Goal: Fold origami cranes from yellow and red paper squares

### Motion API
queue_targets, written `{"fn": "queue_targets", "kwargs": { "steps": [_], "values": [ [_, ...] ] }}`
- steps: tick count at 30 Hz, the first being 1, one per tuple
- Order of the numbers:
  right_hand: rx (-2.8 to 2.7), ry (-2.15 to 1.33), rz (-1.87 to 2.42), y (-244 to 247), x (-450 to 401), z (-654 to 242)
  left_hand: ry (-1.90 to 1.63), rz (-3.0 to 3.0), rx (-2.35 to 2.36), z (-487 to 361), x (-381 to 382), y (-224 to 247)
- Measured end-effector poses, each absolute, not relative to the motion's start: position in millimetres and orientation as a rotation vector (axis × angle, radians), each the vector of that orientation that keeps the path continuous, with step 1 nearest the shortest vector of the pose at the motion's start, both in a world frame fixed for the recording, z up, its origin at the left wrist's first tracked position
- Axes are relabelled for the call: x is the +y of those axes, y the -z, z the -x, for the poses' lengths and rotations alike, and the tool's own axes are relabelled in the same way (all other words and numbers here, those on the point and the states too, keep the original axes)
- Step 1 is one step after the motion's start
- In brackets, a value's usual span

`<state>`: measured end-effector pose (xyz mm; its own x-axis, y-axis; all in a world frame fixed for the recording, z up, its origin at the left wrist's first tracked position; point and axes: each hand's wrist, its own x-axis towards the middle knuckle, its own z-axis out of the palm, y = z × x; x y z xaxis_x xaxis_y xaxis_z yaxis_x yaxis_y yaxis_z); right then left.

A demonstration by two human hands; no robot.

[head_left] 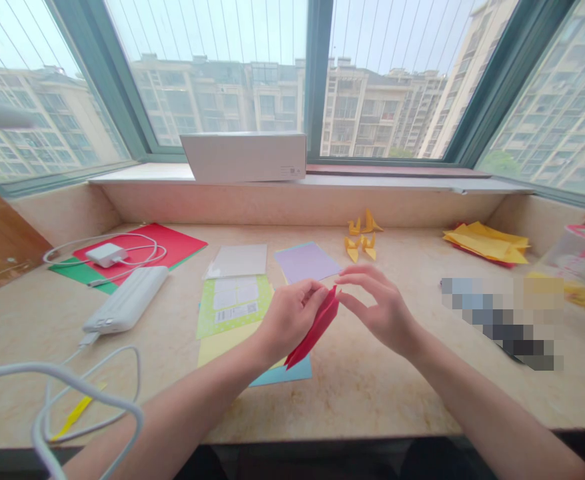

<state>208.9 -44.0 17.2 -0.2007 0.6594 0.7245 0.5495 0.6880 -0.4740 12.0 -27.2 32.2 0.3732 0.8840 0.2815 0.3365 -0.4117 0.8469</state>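
My left hand (289, 317) is closed on a folded piece of red origami paper (316, 331), its thumb pressed along the upper part. The paper is a narrow, layered shape slanting down to the left, held above the table. My right hand (385, 303) is at the paper's upper tip, thumb and fingers apart, with the thumb's end at or very close to the edge. Under my left hand lie a light blue sheet (287, 372), a pale yellow sheet (222, 345) and a green patterned packet (207, 303) with a barcode label.
Several folded yellow paper birds (353, 248) stand farther back. A purple sheet (307, 260) and a white square pack (237, 260) lie centrally. Left are red sheets (172, 240), a charger (106, 255), a power bank (127, 300) and cables. Yellow papers (487, 241) and a clear container (579, 257) sit right.
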Motion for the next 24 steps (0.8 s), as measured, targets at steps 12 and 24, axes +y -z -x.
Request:
{"fn": "queue_targets", "kwargs": {
  "steps": [12,24],
  "values": [
    [-2.127,0.286,0.745,-18,-50,-215,-0.944,-1.747,0.836,-13,-25,-30],
    [-2.081,0.015,0.791,-18,-47,-213,-0.925,-1.78,0.871,-13,-26,-33]
  ]
}}
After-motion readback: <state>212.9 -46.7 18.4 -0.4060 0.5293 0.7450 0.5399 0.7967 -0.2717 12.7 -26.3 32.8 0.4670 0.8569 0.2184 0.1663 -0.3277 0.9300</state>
